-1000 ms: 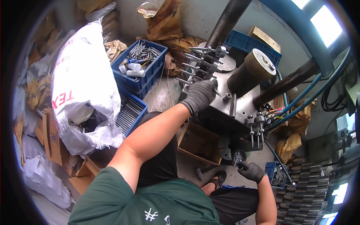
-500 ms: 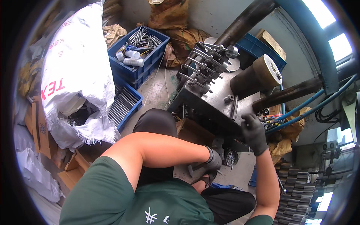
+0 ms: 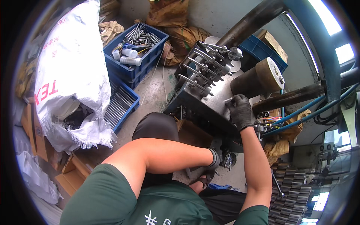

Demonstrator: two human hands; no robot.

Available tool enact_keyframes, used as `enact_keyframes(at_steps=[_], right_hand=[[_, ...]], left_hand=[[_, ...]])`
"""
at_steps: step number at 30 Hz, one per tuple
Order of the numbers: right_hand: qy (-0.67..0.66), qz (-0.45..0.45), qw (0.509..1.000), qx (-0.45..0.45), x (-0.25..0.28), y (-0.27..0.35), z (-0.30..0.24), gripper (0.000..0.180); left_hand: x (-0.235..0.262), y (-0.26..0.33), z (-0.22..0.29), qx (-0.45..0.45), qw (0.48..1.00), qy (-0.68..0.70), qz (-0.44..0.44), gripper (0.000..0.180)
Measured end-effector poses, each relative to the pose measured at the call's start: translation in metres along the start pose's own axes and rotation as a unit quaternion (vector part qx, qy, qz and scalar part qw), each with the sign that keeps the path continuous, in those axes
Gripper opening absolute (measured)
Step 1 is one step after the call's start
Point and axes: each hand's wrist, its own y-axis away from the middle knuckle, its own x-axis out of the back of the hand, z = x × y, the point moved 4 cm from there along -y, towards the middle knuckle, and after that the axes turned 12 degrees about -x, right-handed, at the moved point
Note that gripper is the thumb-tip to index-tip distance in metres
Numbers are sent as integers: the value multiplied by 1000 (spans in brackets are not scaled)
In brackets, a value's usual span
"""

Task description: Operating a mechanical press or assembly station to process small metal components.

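My right hand [image 3: 239, 110], in a dark glove, reaches over the steel plate [image 3: 215, 98] of the machine. Its fingers close around a small metal cylinder [image 3: 227, 101], which they partly cover. Behind the fingers stands a thick dark cylinder [image 3: 249, 79] with a pale end. My left hand [image 3: 215, 158], also gloved, is low beside the machine, its fingers mostly hidden. From beneath it pokes the tip of a thin metal rod [image 3: 217, 173], apparently in its grip. Several stepped metal shafts [image 3: 204, 71] sit in a rack at the plate's far left.
Blue crates [image 3: 150, 60] with metal rods and white plastic tubes stand at the left. A large white woven sack [image 3: 75, 63] is nearer. Dark steel columns [image 3: 250, 22] and blue hoses [image 3: 300, 120] flank the plate. Stacked metal blocks [image 3: 288, 191] are at the lower right.
My right hand has moved left and farther over the plate, and its fingers have closed on the small cylinder. The left hand has barely shifted.
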Motion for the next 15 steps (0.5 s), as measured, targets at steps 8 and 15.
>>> enact_keyframes(at_steps=[8,15], right_hand=[[-185,263,942,96,120,-11,-9,16],[-217,291,927,-91,164,-88,106,17]], left_hand=[[-33,-22,11,-19,995,-35,-89,33],[-13,-22,17,-70,997,-2,-44,34]])
